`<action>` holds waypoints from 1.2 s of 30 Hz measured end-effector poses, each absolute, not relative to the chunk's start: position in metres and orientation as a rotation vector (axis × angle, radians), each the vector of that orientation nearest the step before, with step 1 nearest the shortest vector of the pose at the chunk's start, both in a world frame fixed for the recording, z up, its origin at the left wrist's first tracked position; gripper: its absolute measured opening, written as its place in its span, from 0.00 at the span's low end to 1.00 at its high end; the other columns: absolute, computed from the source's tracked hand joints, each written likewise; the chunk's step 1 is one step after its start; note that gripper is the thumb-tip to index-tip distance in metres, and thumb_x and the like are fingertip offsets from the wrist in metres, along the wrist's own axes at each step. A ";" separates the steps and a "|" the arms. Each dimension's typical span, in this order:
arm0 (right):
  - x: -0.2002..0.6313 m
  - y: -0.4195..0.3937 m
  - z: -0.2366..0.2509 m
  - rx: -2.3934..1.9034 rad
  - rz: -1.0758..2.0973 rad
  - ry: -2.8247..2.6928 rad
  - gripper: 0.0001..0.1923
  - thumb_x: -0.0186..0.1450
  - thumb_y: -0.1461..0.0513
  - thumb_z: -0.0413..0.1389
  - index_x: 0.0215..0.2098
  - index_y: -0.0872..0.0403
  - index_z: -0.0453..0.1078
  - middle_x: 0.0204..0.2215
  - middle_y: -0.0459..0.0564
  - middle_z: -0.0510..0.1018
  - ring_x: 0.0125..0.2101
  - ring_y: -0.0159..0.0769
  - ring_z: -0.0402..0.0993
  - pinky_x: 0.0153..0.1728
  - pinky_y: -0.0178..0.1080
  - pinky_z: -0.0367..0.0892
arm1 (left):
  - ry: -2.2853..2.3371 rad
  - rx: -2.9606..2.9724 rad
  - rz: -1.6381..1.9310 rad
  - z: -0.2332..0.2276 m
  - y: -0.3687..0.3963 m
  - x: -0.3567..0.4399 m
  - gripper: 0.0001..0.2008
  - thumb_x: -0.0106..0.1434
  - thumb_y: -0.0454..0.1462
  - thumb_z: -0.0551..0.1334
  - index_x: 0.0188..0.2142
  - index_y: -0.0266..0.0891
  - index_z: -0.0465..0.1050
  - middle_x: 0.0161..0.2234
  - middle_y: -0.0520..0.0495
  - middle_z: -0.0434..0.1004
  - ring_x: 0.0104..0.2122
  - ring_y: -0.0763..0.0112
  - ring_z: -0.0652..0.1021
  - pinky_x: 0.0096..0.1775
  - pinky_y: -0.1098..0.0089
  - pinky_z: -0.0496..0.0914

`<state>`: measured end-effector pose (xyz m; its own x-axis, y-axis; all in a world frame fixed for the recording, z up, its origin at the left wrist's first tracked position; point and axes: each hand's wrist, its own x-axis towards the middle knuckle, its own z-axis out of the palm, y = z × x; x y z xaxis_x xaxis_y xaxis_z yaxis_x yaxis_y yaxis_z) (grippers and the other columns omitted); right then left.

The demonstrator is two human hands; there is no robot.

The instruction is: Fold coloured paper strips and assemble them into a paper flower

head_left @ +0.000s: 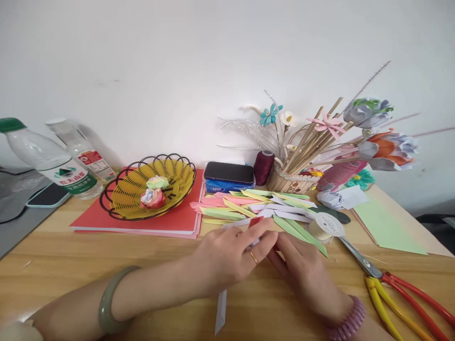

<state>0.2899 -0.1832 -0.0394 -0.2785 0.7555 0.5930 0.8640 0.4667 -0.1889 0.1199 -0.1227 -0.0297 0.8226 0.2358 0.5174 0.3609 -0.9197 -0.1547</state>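
Observation:
Both hands meet above the near middle of the table, their fingers pinched together around a small folded paper piece (256, 220). Its red end and some white show between the fingers; most of it is hidden. My left hand (231, 253), with a ring and a green bangle, is closed on it from the left. From the right, my right hand (304, 263) is closed at the same spot, its fingertips mostly out of sight. Below my left hand a white paper strip (221, 312) extends toward the near edge. Just beyond lie several folded strips (227, 202) in pink, yellow, green and white.
Red-and-yellow-handled scissors (373, 270) and a thread spool (326, 226) sit at right, near green paper (394, 227). A yellow basket (177, 182) with paper flowers rests on red paper (92, 215). Behind stand a phone (229, 171), a flower holder (289, 182) and bottles (46, 161).

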 end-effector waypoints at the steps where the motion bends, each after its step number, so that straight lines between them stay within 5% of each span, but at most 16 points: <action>1: 0.290 -0.184 -0.040 -1.330 -0.231 -2.095 0.10 0.64 0.68 0.46 0.25 0.55 0.59 0.18 0.44 0.65 0.18 0.27 0.60 0.19 0.31 0.55 | -0.466 -2.738 -0.700 -0.030 -0.123 0.120 0.22 0.62 0.33 0.48 0.57 0.38 0.53 0.53 0.41 0.65 0.33 0.72 0.76 0.31 0.70 0.72; 10: 0.290 -0.186 -0.041 -1.200 -0.234 -2.243 0.05 0.62 0.71 0.47 0.35 0.59 0.63 0.26 0.52 0.73 0.28 0.34 0.69 0.27 0.36 0.63 | -0.575 -2.844 -0.570 -0.039 -0.121 0.120 0.21 0.61 0.32 0.51 0.55 0.37 0.56 0.47 0.44 0.71 0.38 0.67 0.74 0.29 0.71 0.72; 21: 0.291 -0.183 -0.035 -1.350 -0.365 -2.203 0.06 0.63 0.68 0.48 0.30 0.58 0.66 0.24 0.50 0.73 0.25 0.32 0.67 0.24 0.35 0.61 | -0.491 -2.872 -0.835 -0.046 -0.116 0.119 0.21 0.62 0.31 0.51 0.55 0.31 0.55 0.48 0.42 0.71 0.43 0.68 0.72 0.42 0.68 0.72; 36: 0.288 -0.188 -0.032 -1.307 -0.466 -2.351 0.09 0.63 0.69 0.46 0.28 0.59 0.66 0.19 0.48 0.68 0.20 0.33 0.61 0.19 0.36 0.57 | -0.582 -2.990 -0.776 -0.047 -0.117 0.122 0.18 0.61 0.31 0.51 0.51 0.31 0.58 0.43 0.41 0.73 0.43 0.66 0.73 0.43 0.66 0.71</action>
